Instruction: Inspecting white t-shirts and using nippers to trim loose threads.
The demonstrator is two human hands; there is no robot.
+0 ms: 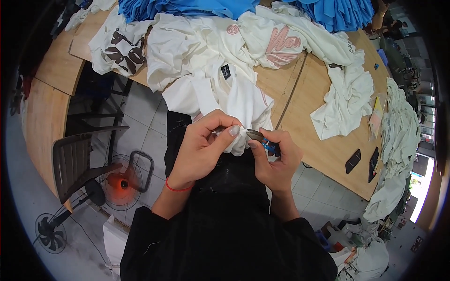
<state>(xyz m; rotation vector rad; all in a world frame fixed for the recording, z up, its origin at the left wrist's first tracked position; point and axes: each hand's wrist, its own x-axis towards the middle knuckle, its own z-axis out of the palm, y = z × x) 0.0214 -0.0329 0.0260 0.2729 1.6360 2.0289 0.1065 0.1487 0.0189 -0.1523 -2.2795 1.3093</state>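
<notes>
Wooden table (302, 103), the broadest body in the room, with white garments (178, 42) heaped along it and blue garments (187, 8) bunched at its far side. Person in black clothing (225, 234), facing the table; to the person's left stands a dark chair (70, 161), and near it on the tiled floor a fan (123, 184) with an orange centre. Held garment (251, 103), white: draped over the table's near edge in front of the black clothing, its lower, gathered part raised between the two hands. Left hand (201, 145): thumb and fingertips pressed together on a small fold of this cloth. Right hand (280, 157): fingers and thumb clamped on small dark snips (255, 136), whose points lie at the cloth, just beside the left thumb; from where I stand I cannot tell whether the blades meet. Red cord (179, 188): around the left wrist. Dark label (225, 71): inside the held garment's neck
</notes>
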